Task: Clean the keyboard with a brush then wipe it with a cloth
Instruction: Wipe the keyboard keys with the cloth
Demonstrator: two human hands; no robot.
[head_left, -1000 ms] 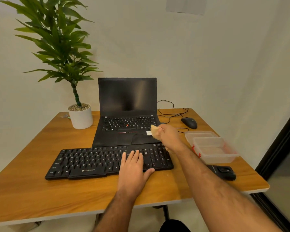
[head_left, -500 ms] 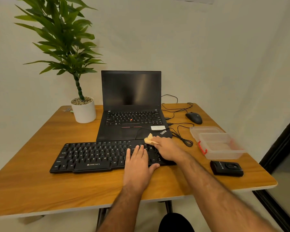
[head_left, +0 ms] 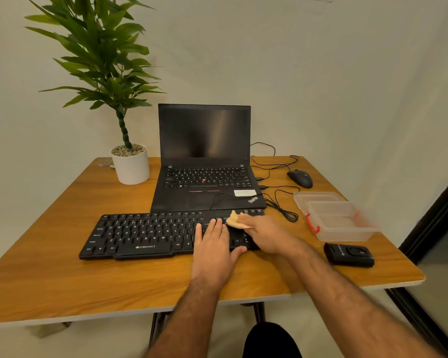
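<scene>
A black keyboard (head_left: 150, 235) lay across the near middle of a wooden table (head_left: 62, 280), its long side parallel to the front edge. The person's left hand (head_left: 212, 251) rested flat on the right part of the keyboard, palm down, its fingers together and stretched forward over the keys, the thumb spread toward the near edge of the board. The right hand (head_left: 265, 236) lay just beside it on the keyboard's right end, its fingers closed on a small tan cloth (head_left: 234, 220) that was pressed against the keys near the upper right rows. A bunched corner of the cloth stuck out beyond the fingertips, touching the keyboard and close to the tips of the left hand. No brush could be made out anywhere in the head view.

Directly behind the keyboard stood an open black laptop (head_left: 204, 161) with a dark screen, its front edge almost touching the keyboard's rear edge. A white pot with a leafy green plant (head_left: 130, 164) stood to the left of the laptop near the far edge of the table. To the right of the laptop lay a black mouse (head_left: 300, 178), with loose black cables (head_left: 277, 200) trailing between it and the laptop. Nearer on the right side sat a clear plastic box (head_left: 334, 218) with a red latch, and just in front of it a small black device (head_left: 349, 255) lay near the table's right front corner
</scene>
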